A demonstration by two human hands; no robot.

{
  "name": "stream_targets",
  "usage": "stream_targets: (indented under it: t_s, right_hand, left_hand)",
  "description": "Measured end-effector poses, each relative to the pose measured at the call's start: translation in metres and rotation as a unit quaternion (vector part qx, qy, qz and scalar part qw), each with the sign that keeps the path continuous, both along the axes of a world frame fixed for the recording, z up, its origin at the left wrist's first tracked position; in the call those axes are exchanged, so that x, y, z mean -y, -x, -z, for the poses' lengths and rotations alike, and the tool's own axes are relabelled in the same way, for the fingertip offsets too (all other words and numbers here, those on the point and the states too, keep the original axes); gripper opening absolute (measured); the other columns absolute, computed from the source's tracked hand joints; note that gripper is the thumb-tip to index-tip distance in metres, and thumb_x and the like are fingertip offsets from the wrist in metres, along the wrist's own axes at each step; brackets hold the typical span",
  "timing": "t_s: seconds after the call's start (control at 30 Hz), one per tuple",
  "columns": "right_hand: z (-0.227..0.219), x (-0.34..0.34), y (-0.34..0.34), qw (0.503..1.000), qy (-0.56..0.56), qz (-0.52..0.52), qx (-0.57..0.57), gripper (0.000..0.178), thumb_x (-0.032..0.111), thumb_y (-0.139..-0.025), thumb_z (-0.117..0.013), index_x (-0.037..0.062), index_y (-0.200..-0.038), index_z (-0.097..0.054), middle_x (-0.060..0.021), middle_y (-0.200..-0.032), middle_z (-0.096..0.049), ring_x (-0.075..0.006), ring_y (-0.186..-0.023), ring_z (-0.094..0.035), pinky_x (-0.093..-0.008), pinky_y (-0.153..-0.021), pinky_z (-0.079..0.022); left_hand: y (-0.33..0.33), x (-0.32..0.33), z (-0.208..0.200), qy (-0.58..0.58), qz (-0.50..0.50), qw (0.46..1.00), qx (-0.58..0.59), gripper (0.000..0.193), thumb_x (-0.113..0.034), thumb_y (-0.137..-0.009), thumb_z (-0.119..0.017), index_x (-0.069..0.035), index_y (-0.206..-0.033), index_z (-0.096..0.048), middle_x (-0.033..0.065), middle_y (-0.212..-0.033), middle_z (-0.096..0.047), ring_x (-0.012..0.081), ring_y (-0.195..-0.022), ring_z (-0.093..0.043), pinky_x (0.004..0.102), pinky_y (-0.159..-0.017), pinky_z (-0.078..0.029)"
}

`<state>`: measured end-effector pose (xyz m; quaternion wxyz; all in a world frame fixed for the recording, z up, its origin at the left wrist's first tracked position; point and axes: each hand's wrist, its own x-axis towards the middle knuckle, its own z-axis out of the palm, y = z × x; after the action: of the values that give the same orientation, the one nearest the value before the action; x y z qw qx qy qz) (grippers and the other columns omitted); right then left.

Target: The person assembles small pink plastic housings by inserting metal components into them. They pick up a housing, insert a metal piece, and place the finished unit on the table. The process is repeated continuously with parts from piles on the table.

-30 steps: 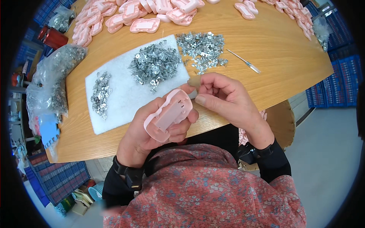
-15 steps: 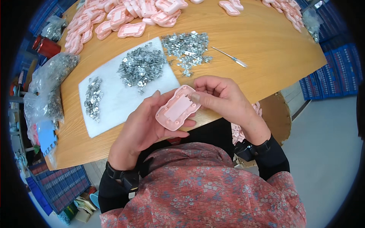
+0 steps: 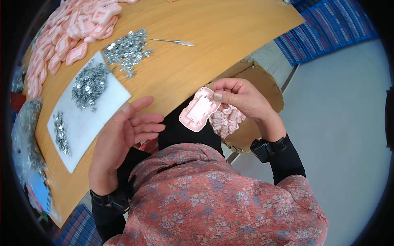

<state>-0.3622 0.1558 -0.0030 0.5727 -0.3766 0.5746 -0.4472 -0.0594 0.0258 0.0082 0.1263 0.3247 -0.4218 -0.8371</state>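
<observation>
Between thumb and fingers, my right hand [image 3: 242, 98] pinches one end of a pink plastic casing [image 3: 199, 110], its hollow inner side facing up. The casing is held off the table's front edge, close to a round cardboard drum [image 3: 271, 82] that has more pink casings [image 3: 227, 121] inside. My left hand [image 3: 127, 127] is empty, fingers spread, beside the table edge and apart from the casing. Nearest to it lies a white foam sheet [image 3: 88, 131] bearing a heap of small silvery metal pieces [image 3: 90, 85] and a smaller row of them [image 3: 61, 133].
Another pile of metal pieces [image 3: 129, 49] lies on the wooden table [image 3: 197, 65], with a thin screwdriver-like tool [image 3: 172, 41] near it. Many pink casings [image 3: 74, 33] are heaped at the far left. A clear bag of metal pieces [image 3: 28, 135] stands along the left edge.
My left hand has let go of the casing and moved left. My right hand keeps the casing, now nearer the drum. The view has turned right, shifting the table leftward.
</observation>
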Motion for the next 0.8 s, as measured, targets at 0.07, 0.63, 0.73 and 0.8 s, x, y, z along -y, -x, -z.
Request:
stream_targets:
  t_s: [0.07, 0.63, 0.73, 0.8]
  right_hand:
    - [0.003, -0.014, 0.005, 1.0, -0.002, 0.022, -0.001, 0.026, 0.018, -0.097, -0.066, -0.0008, -0.115, -0.064, -0.0013, -0.089, -0.069, -0.0055, -0.075, -0.063, -0.0198, -0.065, -0.049]
    - [0.012, 0.009, -0.044, 0.975, -0.001, 0.001, 0.222, 0.026, 0.022, -0.099, -0.064, 0.0002, -0.113, -0.06, -0.0036, -0.093, -0.068, -0.0087, -0.074, -0.065, -0.021, -0.065, -0.052]
    - [0.012, 0.022, -0.065, 0.957, -0.054, -0.033, 0.284, 0.026, 0.018, -0.099, -0.062, -0.0003, -0.116, -0.06, -0.0058, -0.093, -0.068, -0.0112, -0.074, -0.066, -0.0225, -0.064, -0.053]
    - [0.006, 0.03, -0.08, 0.938, -0.074, -0.058, 0.334, 0.025, 0.018, -0.099, -0.063, -0.0008, -0.115, -0.061, -0.0051, -0.091, -0.068, -0.0113, -0.074, -0.065, -0.0221, -0.063, -0.052]
  left_hand:
    - [0.005, -0.004, 0.0, 0.014, 0.011, 1.0, -0.001, 0.061, -0.045, -0.106, -0.029, 0.002, -0.144, -0.042, 0.0221, -0.116, -0.066, 0.0285, -0.102, -0.068, 0.0365, -0.09, -0.055]
    - [0.014, -0.034, 0.001, 0.419, 0.037, 0.907, -0.014, 0.077, -0.003, -0.08, -0.072, -0.009, -0.149, -0.038, 0.0142, -0.142, -0.05, 0.0293, -0.136, -0.045, 0.0415, -0.108, -0.043]
    - [0.014, -0.017, -0.019, 0.688, 0.066, 0.722, -0.032, 0.056, -0.009, -0.072, -0.083, -0.009, -0.125, -0.063, 0.0132, -0.14, -0.054, 0.032, -0.132, -0.051, 0.0443, -0.106, -0.044]
    - [0.006, -0.013, -0.022, 0.676, 0.085, 0.726, -0.092, 0.048, -0.011, -0.07, -0.084, -0.009, -0.115, -0.068, 0.0121, -0.128, -0.062, 0.0326, -0.124, -0.057, 0.0438, -0.101, -0.047]
